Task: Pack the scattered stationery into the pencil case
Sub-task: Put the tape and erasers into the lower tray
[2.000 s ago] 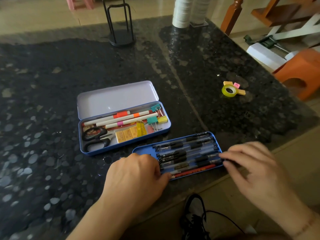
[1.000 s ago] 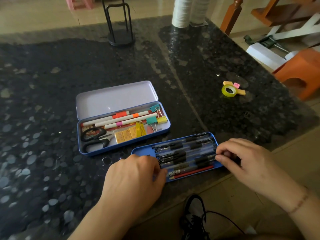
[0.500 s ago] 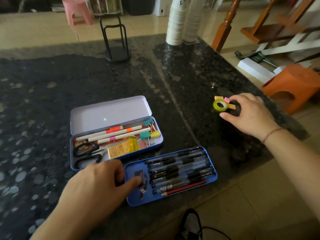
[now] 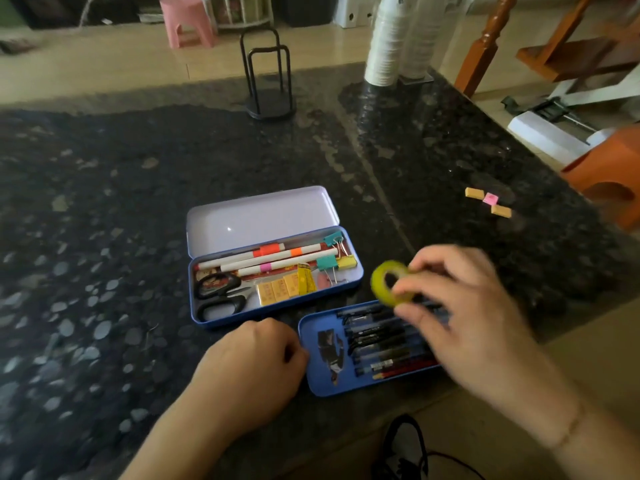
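The blue pencil case [image 4: 356,284] lies open with its pale lid [image 4: 256,216] tipped back; inside are white pens, black scissors [image 4: 218,294], yellow erasers and binder clips. In front of it sits a blue tray [image 4: 313,379] of black pens and a red pencil. My right hand [image 4: 460,317] pinches a yellow-green tape roll [image 4: 389,282] in the air, over the tray's far right corner and just right of the case. With fingers curled, my left hand [image 4: 252,368] rests on the table against the tray's left edge. Two yellow erasers [image 4: 474,193] and a pink one [image 4: 490,198] lie far right.
The dark granite table [image 4: 104,202] ends close to me and on the right. A black wire stand [image 4: 266,77] and stacked white cups [image 4: 388,39] stand at the back. An orange stool [image 4: 609,174] sits beyond the right edge.
My right hand left the tray, reached to the far right, picked up the tape roll and carried it back toward the case. My left hand slid to the tray's left edge.
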### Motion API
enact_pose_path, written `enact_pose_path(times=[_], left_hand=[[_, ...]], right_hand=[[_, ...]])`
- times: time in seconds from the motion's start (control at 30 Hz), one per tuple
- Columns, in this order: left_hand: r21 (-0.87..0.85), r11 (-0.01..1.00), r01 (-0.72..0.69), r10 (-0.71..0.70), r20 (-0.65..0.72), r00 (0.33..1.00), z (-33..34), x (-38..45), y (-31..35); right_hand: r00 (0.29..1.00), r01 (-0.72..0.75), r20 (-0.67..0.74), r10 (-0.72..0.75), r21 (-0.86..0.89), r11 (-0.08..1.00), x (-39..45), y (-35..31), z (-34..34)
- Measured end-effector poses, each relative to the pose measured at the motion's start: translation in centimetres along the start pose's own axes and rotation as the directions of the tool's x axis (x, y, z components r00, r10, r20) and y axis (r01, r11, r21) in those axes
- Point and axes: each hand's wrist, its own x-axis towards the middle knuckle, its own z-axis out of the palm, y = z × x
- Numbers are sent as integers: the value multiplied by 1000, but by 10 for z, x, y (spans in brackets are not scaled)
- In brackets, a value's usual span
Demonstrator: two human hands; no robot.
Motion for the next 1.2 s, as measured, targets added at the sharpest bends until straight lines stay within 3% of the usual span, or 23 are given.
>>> enact_pose_path(times=[0.13,0.3,0.67,0.8,0.87,0.93,1.0,1.07,1.13,1.2], left_hand=[[-28,1000,-9,8,-29,1000,2,1,-1],[-31,999,-16,14,-87,996,-2,0,-10],[-6,999,-38,36,-194,980,1,2,-3],[43,999,-9,18,-218,976,3,3,1],[40,999,24,-15,-208,978,4,4,0],[43,998,45,-33,-237,971,5,4,2],[69,995,68,-47,-277,960,6,2,6],[88,992,91,-61,-298,953,6,2,9],[91,990,105,-74,-296,952,5,3,10],[90,989,114,-84,-290,953,4,4,11]], right_hand=[[982,141,140,-129,-77,987,-23,-48,25],[970,144,217,-113,-133,981,-21,-57,45],[968,121,238,-78,-173,977,-14,-50,48],[970,133,220,-107,-103,986,-14,-50,45],[991,57,123,-54,-20,998,-3,-31,30],[993,-115,-22,116,38,993,19,11,9],[931,-350,-103,351,34,936,46,67,-11],[825,-564,-52,562,-89,821,67,115,-21],[721,-681,26,692,-153,716,77,144,-19],[701,-707,13,713,-120,697,82,159,-14]])
